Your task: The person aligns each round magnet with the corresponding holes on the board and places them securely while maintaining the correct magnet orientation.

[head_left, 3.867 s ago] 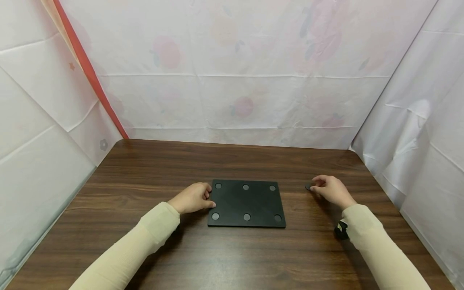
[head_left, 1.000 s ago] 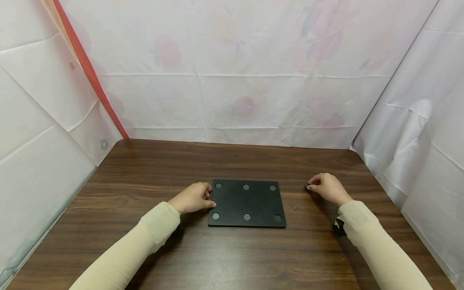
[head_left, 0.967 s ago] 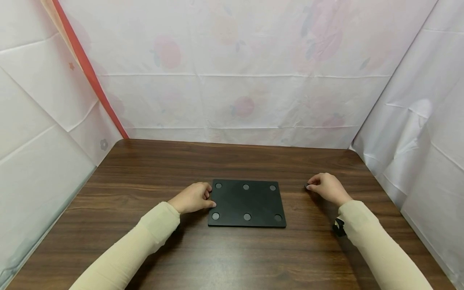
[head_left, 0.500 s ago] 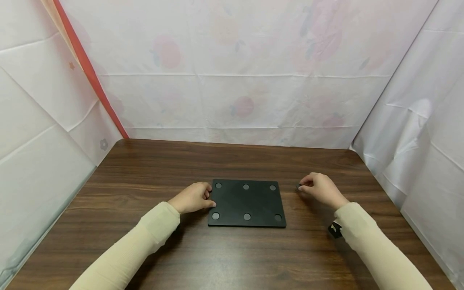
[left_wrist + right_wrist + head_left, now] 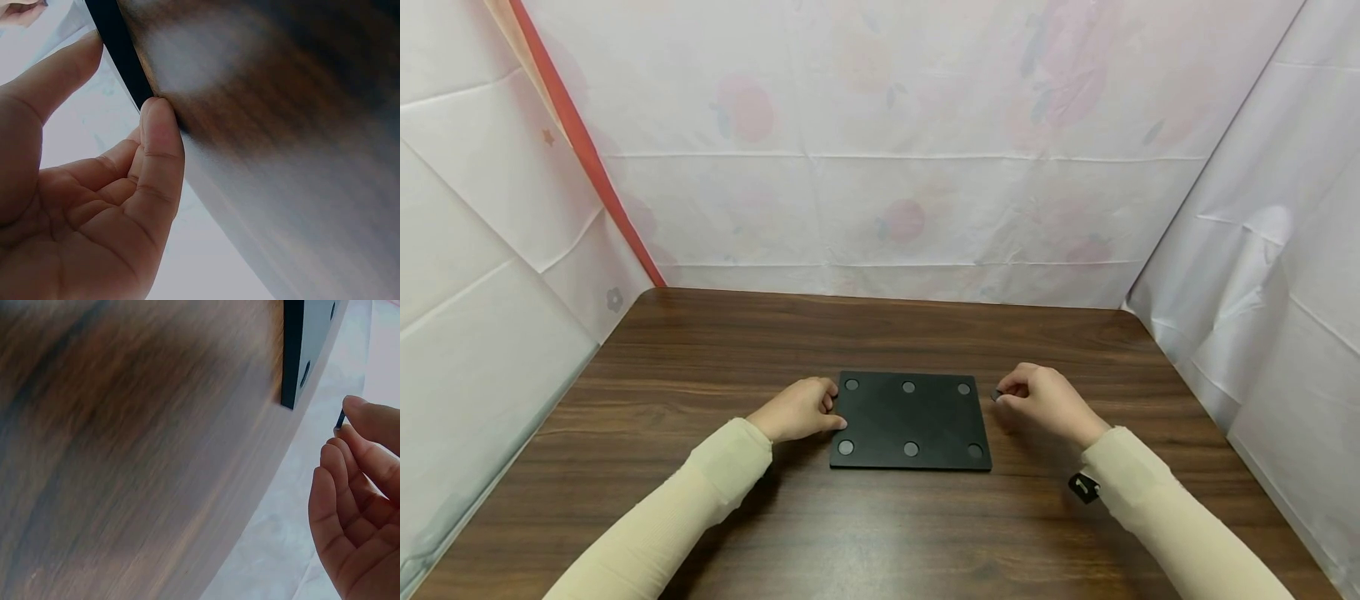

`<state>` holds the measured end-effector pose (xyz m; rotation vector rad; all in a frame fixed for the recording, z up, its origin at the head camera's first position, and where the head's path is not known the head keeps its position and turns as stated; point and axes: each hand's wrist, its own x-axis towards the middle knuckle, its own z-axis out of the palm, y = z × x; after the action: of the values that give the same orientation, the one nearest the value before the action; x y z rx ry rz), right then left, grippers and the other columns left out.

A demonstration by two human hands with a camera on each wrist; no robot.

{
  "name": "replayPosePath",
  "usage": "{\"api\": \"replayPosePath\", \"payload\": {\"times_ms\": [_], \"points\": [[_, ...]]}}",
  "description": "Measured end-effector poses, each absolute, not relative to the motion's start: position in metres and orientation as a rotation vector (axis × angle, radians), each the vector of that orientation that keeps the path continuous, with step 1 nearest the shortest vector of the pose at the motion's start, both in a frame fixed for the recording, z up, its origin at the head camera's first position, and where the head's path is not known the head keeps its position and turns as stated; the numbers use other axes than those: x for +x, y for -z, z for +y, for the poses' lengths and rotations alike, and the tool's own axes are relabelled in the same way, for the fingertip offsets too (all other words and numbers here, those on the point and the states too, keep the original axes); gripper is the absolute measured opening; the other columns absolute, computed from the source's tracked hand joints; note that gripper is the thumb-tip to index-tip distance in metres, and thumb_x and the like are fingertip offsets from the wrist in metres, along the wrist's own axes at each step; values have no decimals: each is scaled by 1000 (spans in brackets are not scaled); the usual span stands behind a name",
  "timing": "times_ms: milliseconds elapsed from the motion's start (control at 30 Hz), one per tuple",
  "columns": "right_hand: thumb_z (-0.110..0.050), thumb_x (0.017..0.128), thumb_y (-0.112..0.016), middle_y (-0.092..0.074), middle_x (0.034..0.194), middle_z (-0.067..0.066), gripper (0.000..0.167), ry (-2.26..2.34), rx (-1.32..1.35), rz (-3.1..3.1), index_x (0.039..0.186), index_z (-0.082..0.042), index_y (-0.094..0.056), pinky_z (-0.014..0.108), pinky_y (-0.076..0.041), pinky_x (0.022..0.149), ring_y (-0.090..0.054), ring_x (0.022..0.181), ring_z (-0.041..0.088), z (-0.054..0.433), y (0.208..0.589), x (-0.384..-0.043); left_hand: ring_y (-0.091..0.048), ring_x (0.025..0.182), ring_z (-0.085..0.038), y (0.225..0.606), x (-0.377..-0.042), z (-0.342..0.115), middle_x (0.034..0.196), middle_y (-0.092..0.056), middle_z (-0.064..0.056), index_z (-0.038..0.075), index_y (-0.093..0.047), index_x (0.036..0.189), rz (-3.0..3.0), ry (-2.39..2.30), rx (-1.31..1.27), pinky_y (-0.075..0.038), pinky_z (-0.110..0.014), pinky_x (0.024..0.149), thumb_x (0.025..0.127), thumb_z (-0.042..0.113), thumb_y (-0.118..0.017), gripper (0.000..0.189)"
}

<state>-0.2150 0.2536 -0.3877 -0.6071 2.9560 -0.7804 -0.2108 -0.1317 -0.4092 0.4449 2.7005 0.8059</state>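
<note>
A flat black rectangular board [image 5: 917,421] lies on the table, with several round grey discs or recesses along its far and near edges. Its near right circle [image 5: 975,451] looks darker than the others. My left hand [image 5: 799,409] rests at the board's left side, thumb and fingertips spread apart and touching the edge; the left wrist view shows the board's side [image 5: 122,50] against them. Just right of the board, my right hand [image 5: 1047,402] pinches a small dark disc [image 5: 996,394] between thumb and index finger. The right wrist view shows that disc [image 5: 340,419] edge-on.
The brown wood-grain table [image 5: 737,333] reaches back to a pale patterned curtain [image 5: 880,167]. White sheets [image 5: 1262,275] hang on both sides. A small black device [image 5: 1084,487] sits at my right wrist.
My right hand, first at the dark disc farther right on the table, has picked it up and carried it left towards the board. My left hand and the board have stayed put.
</note>
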Motion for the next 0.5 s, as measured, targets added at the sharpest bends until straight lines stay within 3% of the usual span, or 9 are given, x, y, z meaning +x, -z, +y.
{"api": "replayPosePath", "payload": {"times_ms": [500], "points": [[-14,87,-74,-63,88,-7,10,757,-717,2929,96,-12,-74,21,-51,65,-58,75,3,235,390,-198,-64,99,-21,410,-211,-132,106,-66,-11,-5,-58,126,2702,-808,448,-54,-39,89,85,22,-78,53]]}}
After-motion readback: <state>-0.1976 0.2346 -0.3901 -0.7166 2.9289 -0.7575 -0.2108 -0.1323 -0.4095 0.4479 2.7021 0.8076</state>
